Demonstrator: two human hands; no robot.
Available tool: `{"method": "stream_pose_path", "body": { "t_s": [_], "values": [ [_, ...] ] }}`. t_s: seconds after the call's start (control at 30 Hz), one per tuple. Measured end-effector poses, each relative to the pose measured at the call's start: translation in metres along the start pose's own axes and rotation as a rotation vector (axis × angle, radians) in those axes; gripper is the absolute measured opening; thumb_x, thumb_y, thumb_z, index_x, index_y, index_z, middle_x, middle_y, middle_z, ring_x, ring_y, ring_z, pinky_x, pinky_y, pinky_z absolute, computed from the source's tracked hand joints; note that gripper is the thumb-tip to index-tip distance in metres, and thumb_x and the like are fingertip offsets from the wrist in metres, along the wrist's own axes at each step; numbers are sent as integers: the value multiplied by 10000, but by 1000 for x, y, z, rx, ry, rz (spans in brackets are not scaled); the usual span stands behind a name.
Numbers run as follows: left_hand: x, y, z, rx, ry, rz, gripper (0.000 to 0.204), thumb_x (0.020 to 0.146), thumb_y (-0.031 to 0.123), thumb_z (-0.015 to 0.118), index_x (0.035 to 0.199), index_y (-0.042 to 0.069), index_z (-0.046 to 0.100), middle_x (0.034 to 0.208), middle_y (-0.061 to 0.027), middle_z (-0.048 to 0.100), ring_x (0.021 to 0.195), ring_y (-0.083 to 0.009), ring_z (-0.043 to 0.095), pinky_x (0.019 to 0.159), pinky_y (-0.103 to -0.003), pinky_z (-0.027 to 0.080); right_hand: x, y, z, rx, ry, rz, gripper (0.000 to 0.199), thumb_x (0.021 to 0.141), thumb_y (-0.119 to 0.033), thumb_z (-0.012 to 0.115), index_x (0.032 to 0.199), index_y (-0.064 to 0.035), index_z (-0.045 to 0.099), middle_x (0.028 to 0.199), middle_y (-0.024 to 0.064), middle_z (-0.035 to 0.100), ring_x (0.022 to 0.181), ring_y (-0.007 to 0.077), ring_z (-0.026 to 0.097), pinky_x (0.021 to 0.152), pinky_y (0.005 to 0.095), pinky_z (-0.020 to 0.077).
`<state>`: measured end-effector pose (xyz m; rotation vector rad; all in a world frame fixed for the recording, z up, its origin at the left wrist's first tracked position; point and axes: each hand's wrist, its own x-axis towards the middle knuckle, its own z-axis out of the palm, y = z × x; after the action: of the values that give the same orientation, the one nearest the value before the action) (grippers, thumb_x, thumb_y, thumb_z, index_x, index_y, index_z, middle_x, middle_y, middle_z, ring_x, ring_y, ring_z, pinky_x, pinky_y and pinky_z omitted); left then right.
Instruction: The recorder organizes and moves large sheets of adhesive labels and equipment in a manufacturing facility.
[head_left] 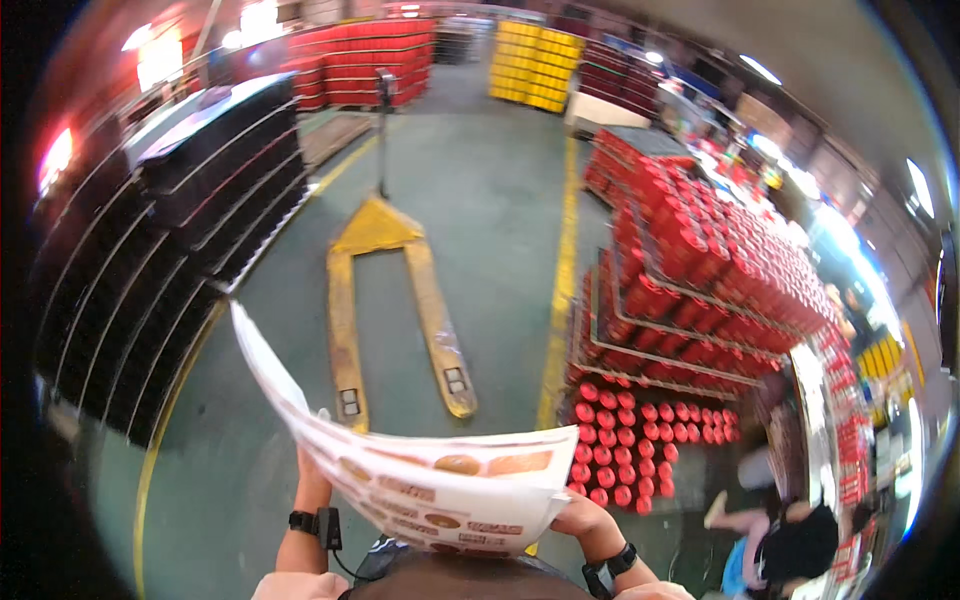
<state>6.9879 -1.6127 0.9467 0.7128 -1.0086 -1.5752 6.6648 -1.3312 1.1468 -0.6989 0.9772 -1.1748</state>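
Note:
A large white printed sheet (pixel 430 470) with orange and brown pictures curves across the lower middle of the view. My left hand (pixel 311 470) holds it from underneath on the left, mostly hidden behind the sheet, with a black wrist strap below it. My right hand (pixel 583 518) grips the sheet's lower right corner, a black watch on that wrist.
A yellow pallet jack (pixel 395 290) lies on the grey floor ahead. Stacked black trays (pixel 170 240) stand at the left. Stacks of red containers (pixel 700 270) fill the right, with a low layer (pixel 630 440) near me. A person (pixel 780 545) bends down at lower right.

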Motion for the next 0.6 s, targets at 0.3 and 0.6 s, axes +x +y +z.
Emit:
{"method": "stream_pose_path", "body": {
  "t_s": [0.3,0.6],
  "values": [
    [186,27,129,-862,110,-156,699,852,572,515,1360,108,389,1359,-91,450,1204,-279,462,1018,-447,388,151,-128,-93,279,219,-40,488,914,-221,508,1339,-16,383,1315,136,479,1156,283,512,952,444,435],
    [410,-29,255,-993,-80,-298,668,849,559,527,1344,121,428,1367,-81,450,1226,-273,441,1034,-433,369,273,-251,-236,275,420,-91,488,936,-305,442,1316,-1,405,1278,146,517,1142,301,523,944,459,442]
  ]
}}
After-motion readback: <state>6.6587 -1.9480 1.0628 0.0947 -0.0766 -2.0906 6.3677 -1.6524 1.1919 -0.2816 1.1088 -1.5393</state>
